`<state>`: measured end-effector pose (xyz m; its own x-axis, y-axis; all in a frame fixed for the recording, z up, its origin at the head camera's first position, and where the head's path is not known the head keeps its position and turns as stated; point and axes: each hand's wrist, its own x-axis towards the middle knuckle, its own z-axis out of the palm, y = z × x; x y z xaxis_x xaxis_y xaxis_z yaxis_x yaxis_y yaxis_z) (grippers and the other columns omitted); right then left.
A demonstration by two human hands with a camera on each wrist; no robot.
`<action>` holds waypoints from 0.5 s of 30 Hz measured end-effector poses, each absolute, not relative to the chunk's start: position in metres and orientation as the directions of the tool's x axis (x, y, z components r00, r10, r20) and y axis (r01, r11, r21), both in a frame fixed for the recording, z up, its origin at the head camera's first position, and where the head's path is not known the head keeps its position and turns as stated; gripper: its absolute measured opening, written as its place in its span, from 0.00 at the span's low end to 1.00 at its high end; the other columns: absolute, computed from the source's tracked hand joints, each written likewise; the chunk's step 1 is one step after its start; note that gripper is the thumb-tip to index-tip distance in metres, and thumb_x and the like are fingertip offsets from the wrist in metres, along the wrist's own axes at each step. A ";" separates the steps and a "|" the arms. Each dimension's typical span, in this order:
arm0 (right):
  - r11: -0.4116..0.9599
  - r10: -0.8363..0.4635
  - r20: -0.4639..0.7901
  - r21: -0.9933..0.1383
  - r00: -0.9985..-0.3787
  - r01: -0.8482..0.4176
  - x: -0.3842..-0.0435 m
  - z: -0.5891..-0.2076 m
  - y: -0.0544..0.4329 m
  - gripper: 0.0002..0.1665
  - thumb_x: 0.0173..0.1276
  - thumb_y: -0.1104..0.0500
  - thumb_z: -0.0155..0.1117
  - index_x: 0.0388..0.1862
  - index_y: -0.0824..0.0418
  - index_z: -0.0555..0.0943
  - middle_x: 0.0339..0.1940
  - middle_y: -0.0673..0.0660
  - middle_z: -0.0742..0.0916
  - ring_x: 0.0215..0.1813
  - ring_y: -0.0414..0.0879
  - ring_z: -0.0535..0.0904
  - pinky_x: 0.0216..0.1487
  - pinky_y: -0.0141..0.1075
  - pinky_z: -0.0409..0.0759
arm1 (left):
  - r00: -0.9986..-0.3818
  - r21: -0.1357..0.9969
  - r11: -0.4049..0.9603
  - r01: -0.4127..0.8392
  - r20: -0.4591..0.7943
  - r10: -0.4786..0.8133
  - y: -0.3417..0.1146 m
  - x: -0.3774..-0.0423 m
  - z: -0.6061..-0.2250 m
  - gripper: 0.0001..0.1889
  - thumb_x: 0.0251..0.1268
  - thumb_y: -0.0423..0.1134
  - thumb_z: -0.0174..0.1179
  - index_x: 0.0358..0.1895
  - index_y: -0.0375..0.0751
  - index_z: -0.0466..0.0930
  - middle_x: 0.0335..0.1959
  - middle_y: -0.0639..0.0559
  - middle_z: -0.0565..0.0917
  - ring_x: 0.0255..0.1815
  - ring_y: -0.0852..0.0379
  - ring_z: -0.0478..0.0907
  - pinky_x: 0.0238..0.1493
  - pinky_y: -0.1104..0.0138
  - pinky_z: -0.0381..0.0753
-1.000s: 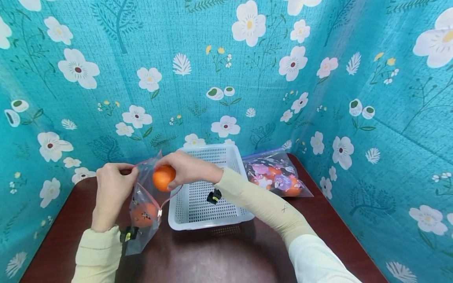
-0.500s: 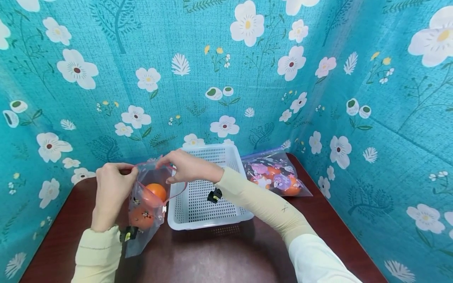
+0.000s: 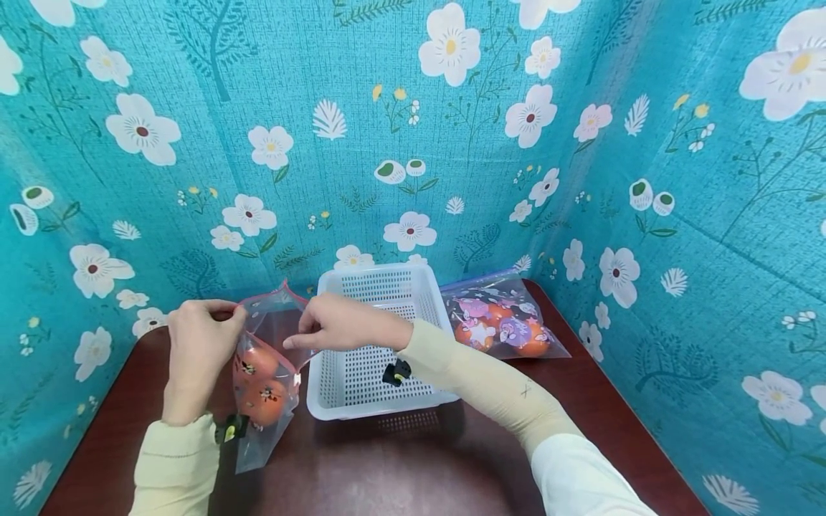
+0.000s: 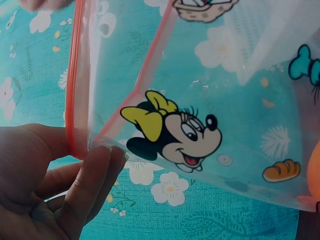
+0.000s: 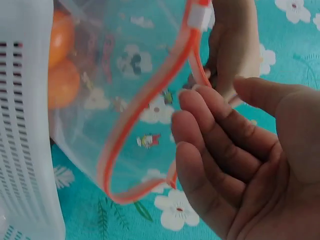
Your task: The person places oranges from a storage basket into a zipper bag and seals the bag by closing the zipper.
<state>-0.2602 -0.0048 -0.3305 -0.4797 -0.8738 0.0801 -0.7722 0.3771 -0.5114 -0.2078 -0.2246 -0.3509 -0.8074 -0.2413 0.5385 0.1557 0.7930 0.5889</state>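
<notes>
A clear zip bag (image 3: 250, 451) with a red-orange zip edge and cartoon prints hangs at the left, its mouth spread wide. Two oranges (image 3: 263, 403) lie inside, one above the other. My left hand (image 3: 198, 351) pinches the left corner of the bag's mouth between thumb and fingers, as the left wrist view shows up close. Beside the opposite side of the mouth is my right hand (image 3: 348, 322), holding nothing. In the right wrist view its fingers (image 5: 210, 120) are loosely bent and the thumb stands apart. A white slider (image 5: 199, 17) sits on the zip.
A white perforated plastic basket (image 3: 387, 412) stands to the right of the bag, under my right forearm. Farther right lies another zip bag (image 3: 548, 337) with a purple edge and several oranges inside. A flowered blue curtain (image 3: 413, 129) backs the dark red table (image 3: 387, 473).
My right hand let go of an orange into the bag, where it dropped onto the first one. The hand then came slightly down at the mouth. The left hand kept its pinch.
</notes>
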 end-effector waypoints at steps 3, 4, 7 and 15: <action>0.434 -0.867 0.015 -0.469 -0.499 -0.769 -0.250 -0.335 -0.007 0.35 0.73 0.38 0.61 0.08 0.53 0.75 0.06 0.45 0.70 0.10 0.36 0.61 0.16 0.29 0.57 | -0.807 0.592 0.791 0.155 0.537 -0.244 -0.225 -0.207 -0.350 0.09 0.64 0.33 0.65 0.33 0.27 0.89 0.24 0.34 0.86 0.21 0.46 0.81 0.21 0.70 0.72; 0.452 -0.863 0.001 -0.445 -0.505 -0.773 -0.247 -0.337 -0.009 0.36 0.72 0.36 0.62 0.07 0.52 0.74 0.05 0.44 0.70 0.09 0.36 0.61 0.15 0.29 0.56 | -0.807 0.591 0.791 0.154 0.537 -0.244 -0.226 -0.207 -0.350 0.09 0.63 0.33 0.65 0.33 0.27 0.89 0.24 0.34 0.86 0.22 0.45 0.81 0.21 0.71 0.72; 0.482 -0.853 0.003 -0.376 -0.521 -0.791 -0.238 -0.344 -0.013 0.35 0.67 0.32 0.64 0.06 0.49 0.73 0.05 0.44 0.69 0.09 0.36 0.59 0.15 0.29 0.54 | -0.809 0.594 0.790 0.152 0.534 -0.246 -0.226 -0.207 -0.349 0.09 0.63 0.33 0.65 0.34 0.27 0.89 0.25 0.34 0.86 0.23 0.43 0.82 0.22 0.71 0.72; 0.499 -0.834 0.063 -0.336 -0.548 -0.799 -0.235 -0.354 -0.022 0.23 0.67 0.51 0.69 0.12 0.50 0.78 0.08 0.43 0.71 0.11 0.33 0.58 0.16 0.26 0.53 | -0.807 0.610 0.779 0.146 0.529 -0.263 -0.230 -0.206 -0.352 0.09 0.63 0.33 0.65 0.34 0.27 0.89 0.25 0.34 0.87 0.21 0.48 0.80 0.20 0.74 0.71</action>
<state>-0.2349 -0.0221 -0.3541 -0.5477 -0.8343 0.0628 -0.7987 0.4990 -0.3363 -0.2057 -0.2298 -0.3518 -0.8069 -0.2631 0.5288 0.1458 0.7789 0.6100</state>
